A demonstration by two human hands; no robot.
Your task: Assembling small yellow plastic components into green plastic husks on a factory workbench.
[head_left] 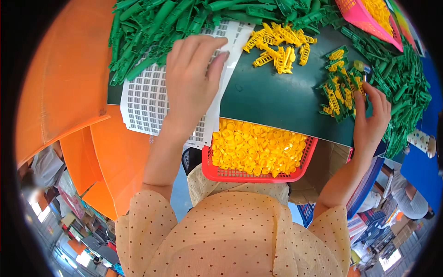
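My left hand (pixel 191 76) hovers over a white sheet of small printed labels (pixel 146 99). Its fingers are bent, with a gap between thumb and forefinger, and nothing shows between them. At the right, thumb and forefinger of my right hand (pixel 374 111) close on a green and yellow plastic piece (pixel 357 83) at the edge of a small cluster. The cluster pairs green shells with yellow ladder-like inserts (pixel 332 98). Loose yellow inserts (pixel 279 44) lie in a heap on the dark green tabletop (pixel 272 94) between my hands.
Long green plastic parts (pixel 161 23) pile up at the far left, and more green parts (pixel 401 87) at the right. A red basket (pixel 258 179) of small yellow round pieces sits against my lap. A pink basket (pixel 364 21) stands far right. Orange panels (pixel 64 78) border the left.
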